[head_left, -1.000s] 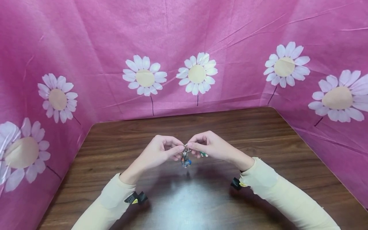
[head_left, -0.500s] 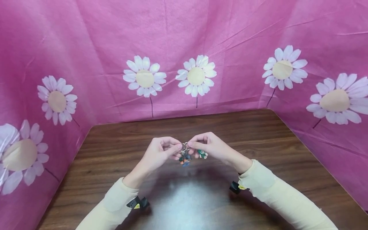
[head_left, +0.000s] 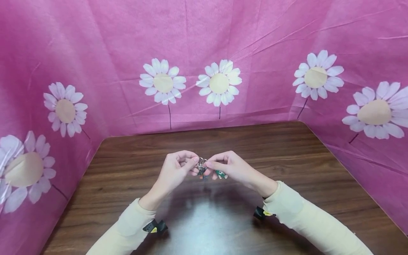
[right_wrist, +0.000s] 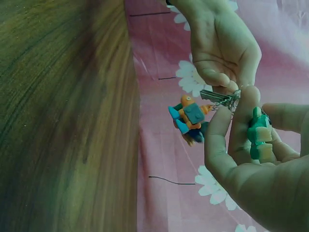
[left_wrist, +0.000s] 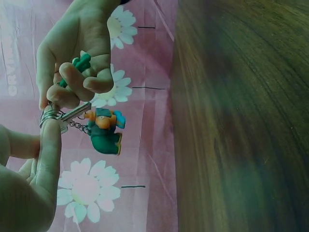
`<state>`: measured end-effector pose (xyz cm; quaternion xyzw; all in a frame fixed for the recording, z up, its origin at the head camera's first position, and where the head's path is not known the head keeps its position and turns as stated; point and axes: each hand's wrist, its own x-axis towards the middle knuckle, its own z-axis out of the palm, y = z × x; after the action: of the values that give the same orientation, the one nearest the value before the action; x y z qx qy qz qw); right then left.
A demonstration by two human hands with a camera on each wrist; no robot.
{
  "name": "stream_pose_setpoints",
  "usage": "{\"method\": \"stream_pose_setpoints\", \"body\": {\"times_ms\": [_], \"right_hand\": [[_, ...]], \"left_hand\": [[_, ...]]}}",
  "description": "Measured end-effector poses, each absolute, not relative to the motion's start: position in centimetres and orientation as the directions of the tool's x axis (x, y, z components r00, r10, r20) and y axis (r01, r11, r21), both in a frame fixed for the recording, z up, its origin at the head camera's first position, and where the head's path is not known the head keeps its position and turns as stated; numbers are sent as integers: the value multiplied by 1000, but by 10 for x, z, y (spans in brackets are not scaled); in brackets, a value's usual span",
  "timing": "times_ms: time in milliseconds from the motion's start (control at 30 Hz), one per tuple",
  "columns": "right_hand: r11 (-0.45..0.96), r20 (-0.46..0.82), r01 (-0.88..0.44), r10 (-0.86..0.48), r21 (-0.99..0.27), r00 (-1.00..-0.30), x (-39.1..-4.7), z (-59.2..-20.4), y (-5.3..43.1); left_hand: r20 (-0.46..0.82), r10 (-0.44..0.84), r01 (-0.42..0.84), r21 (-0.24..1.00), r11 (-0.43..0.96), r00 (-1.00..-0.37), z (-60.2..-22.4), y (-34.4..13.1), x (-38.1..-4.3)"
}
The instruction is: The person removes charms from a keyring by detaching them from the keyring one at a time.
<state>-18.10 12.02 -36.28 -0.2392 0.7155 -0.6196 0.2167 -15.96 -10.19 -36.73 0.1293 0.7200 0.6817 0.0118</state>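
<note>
Both hands meet over the table around a bunch of metal key rings [head_left: 202, 162]. My left hand [head_left: 173, 171] pinches the rings between thumb and index finger from the left. From the right, my right hand [head_left: 237, 171] pinches a ring with the thumb and index finger. A silver key [left_wrist: 76, 112] sticks out from the rings. On a short chain hangs an orange and teal figure charm [right_wrist: 190, 116], with a dark green charm [left_wrist: 104, 140] close against it. A green figure charm [right_wrist: 260, 135] dangles by the right hand's curled fingers.
The brown wood-grain table [head_left: 134, 148] lies below the raised hands. Pink cloth [head_left: 191, 28] printed with white daisies stands around its back and sides. Black straps [head_left: 156, 226] with yellow bits sit at the sleeve cuffs.
The rings and fingertips have shifted slightly left and overlap more. The hanging charms show less between the hands, while the green charm at the right hand shows more than a second ago.
</note>
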Motion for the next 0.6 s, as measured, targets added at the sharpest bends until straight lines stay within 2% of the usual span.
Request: {"method": "stream_pose_setpoints", "body": {"times_ms": [333, 600], "right_hand": [[115, -1, -83, -592, -990, -806, -184, -369, 117], [183, 39, -170, -562, -968, -826, -191, -357, 123]], "left_hand": [[152, 185, 157, 987, 15, -971, -369, -99, -159], [69, 351, 110, 989, 99, -934, -362, -113, -163]]}}
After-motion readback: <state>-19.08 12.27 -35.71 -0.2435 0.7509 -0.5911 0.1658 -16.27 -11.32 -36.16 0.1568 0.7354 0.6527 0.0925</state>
